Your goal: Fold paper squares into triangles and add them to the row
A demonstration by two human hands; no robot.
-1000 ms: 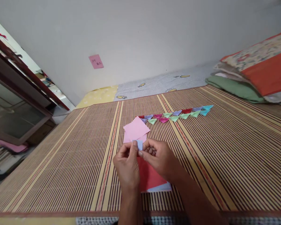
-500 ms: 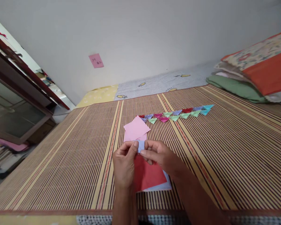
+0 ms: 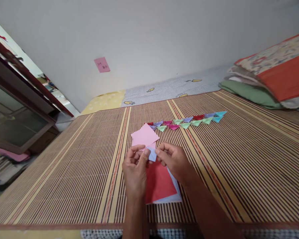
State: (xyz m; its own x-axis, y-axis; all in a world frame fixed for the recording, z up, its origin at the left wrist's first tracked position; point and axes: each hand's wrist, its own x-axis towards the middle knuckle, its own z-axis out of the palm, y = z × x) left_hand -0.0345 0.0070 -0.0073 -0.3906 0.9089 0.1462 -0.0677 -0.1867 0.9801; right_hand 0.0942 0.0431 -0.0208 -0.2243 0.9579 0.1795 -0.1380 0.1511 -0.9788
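Note:
Between my two hands is a small folded piece of light blue paper [image 3: 152, 154], with a diagonal crease on its face. My left hand [image 3: 136, 166] pinches its left side, thumb on top. At its upper right edge, my right hand [image 3: 173, 161] grips it between thumb and fingers. Below my hands lies a red paper sheet [image 3: 161, 184] on top of light blue paper sheets [image 3: 175, 196]. Just beyond my fingers are pink paper sheets [image 3: 145, 135], the upper one turned at an angle.
Two rows of small folded paper pieces [image 3: 185, 125] in several colours stretch to the right on the striped mat [image 3: 89, 172]. Folded bedding [image 3: 254, 94] is piled at the far right. A pink note [image 3: 102, 64] is stuck on the wall.
The blue paper has turned and tilted in my fingers, now showing a diagonal crease. My right thumb has moved up to its upper right corner; both hands have shifted slightly right.

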